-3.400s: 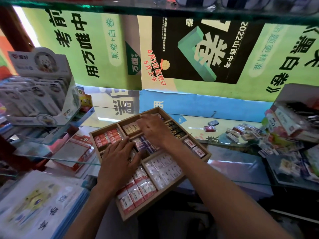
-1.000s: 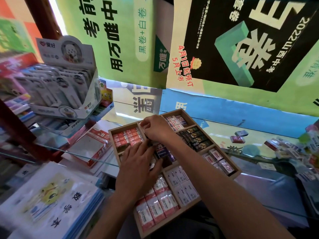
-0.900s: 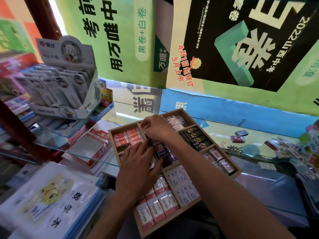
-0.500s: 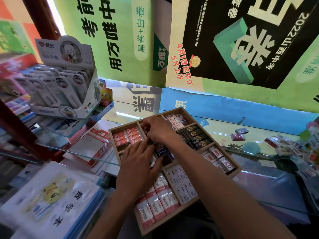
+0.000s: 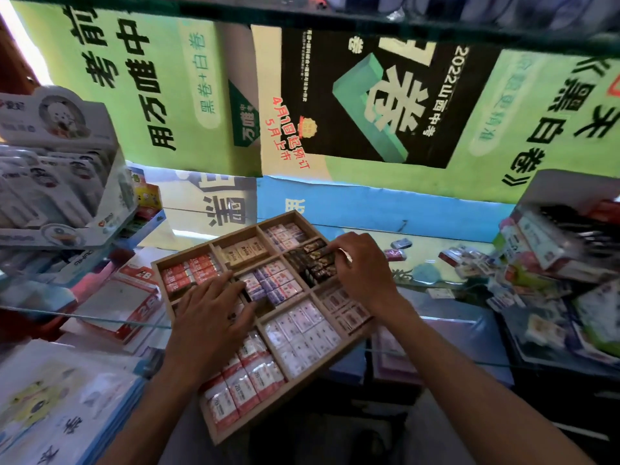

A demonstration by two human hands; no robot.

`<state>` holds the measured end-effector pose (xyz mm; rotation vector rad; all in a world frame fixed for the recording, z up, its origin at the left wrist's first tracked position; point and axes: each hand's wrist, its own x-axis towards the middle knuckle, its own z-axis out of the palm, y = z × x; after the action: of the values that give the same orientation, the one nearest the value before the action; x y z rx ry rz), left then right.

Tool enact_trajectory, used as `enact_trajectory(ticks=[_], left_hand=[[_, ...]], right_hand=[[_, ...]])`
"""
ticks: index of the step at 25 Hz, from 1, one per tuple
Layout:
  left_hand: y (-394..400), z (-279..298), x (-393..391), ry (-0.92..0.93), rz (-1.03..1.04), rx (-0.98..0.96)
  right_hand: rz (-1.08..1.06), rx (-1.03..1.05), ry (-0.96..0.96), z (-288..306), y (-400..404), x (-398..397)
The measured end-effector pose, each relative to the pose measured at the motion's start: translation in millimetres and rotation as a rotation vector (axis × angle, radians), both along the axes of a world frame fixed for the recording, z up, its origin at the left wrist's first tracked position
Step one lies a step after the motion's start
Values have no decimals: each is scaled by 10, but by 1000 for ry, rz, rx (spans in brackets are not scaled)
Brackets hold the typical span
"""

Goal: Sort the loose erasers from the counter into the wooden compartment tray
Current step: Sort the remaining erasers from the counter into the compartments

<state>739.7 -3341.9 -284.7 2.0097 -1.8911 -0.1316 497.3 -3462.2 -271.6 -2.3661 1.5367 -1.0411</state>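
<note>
Currently both forearms enter from the bottom edge and converge on the wooden compartment tray (image 5: 303,385), which sits tilted on the glass counter (image 5: 446,333) with one corner toward the viewer.

Left hand (image 5: 214,317): palm down, fingers straight and slightly spread, lying flat across the tray's middle-left compartment. Its fingertips (image 5: 242,286) touch the purple-and-white erasers (image 5: 278,283) in the centre compartment. It grips nothing.

Right hand (image 5: 362,266): wrist bent, fingers curled downward at the far-right compartment holding the dark-wrapped erasers (image 5: 313,261). The fingertips rest on this row; whether they pinch an eraser cannot be told.

Tray contents, other compartments:
- Far left: red-wrapped erasers (image 5: 189,273), printed "2B".
- Far centre: tan erasers (image 5: 246,251); print unreadable.
- Far corner: pale erasers (image 5: 287,233) with pink and purple print, too small to read.
- Near corner: large red-and-white erasers (image 5: 245,380), printed "2B".
- Near right: white erasers (image 5: 303,333); print unreadable.

Loose erasers (image 5: 401,244) lie on the counter just beyond the right hand, with a further scattered pile (image 5: 469,263) to the right.

Readable writing on the posters (image 5: 369,102) behind, all upside down: "2022", "4月1日起预订", "5月上市". A red pad (image 5: 141,275) left of the tray shows "2B".
</note>
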Motion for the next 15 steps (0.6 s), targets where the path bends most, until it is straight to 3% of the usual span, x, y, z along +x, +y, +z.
enact_trajectory(ticks=[4,8,11,15], left_hand=[[-3,22,-31,-40,-9,4],[-2,14,-40,-78,-15,5],[-2,39,-52,-77,-17,-25],[4,90,-95,-85,-44,-55]], right_hand=[[-252,-5,29,-190,199,-876],[-508,54,254,-402,456,-1615],[-705,196,371,-460,583,-1907],[-894,337,365,-569,821,-2046]])
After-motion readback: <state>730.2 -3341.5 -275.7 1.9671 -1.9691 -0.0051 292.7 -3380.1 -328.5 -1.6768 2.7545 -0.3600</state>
